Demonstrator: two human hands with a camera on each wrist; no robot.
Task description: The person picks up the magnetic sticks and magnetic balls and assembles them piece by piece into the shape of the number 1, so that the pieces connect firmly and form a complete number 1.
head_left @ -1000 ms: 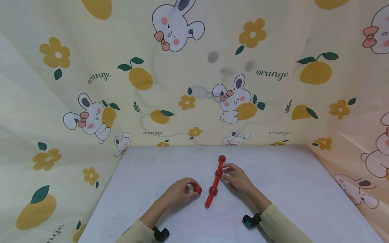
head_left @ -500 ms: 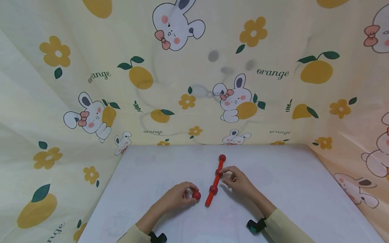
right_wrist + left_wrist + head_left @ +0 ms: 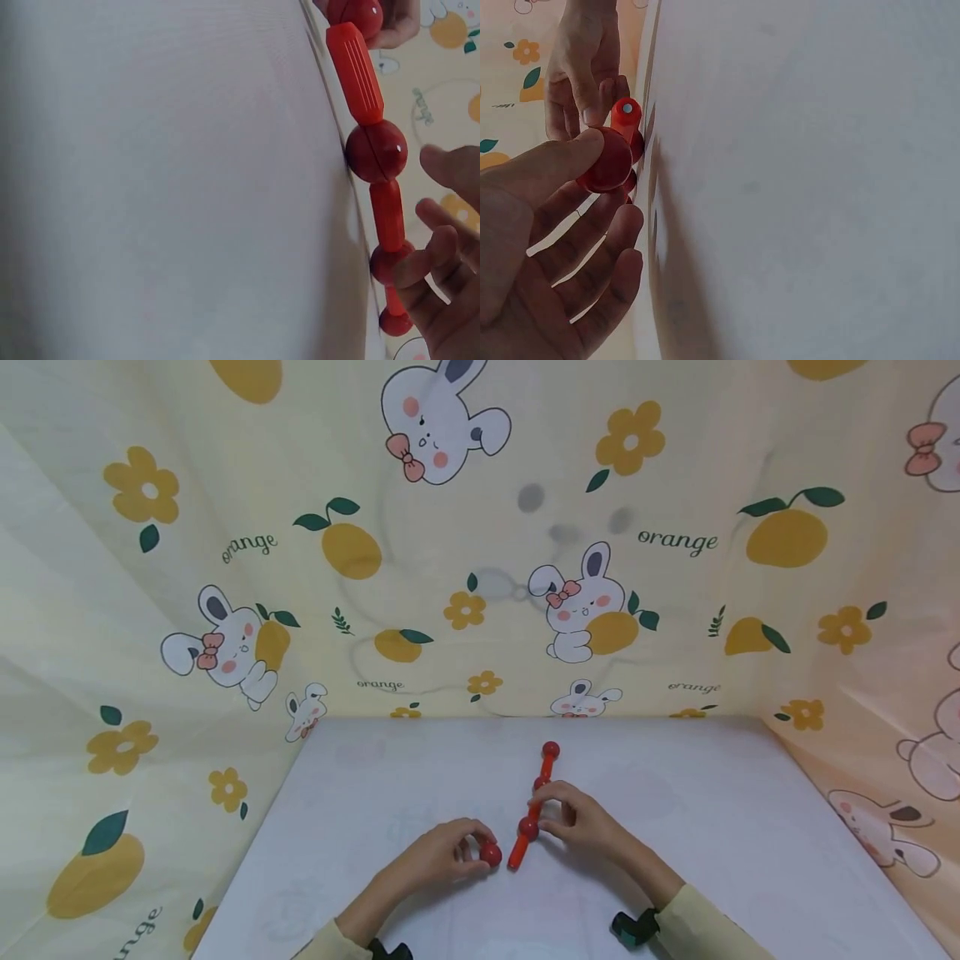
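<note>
A chain of red balls and orange-red rods lies on the white table, running from its far ball (image 3: 551, 749) to a bare rod (image 3: 517, 852) at the near end. That rod's end shows a small silvery disc in the left wrist view. My left hand (image 3: 444, 854) pinches a loose red ball (image 3: 609, 160) between thumb and fingers, just left of the rod and apart from it. Over the chain's right side is my right hand (image 3: 581, 817). In the right wrist view its thumb (image 3: 454, 169) stands off the near ball (image 3: 377, 151), while fingers overlap the ball beyond.
The white table (image 3: 697, 827) reaches back to a cream curtain (image 3: 465, 510) printed with rabbits, oranges and flowers, which also hangs at both sides. A dark wrist camera (image 3: 635, 928) sits at the right sleeve.
My left hand has come slightly nearer with the loose ball. The right hand has shifted along the chain toward its near end, and the chain has barely moved.
</note>
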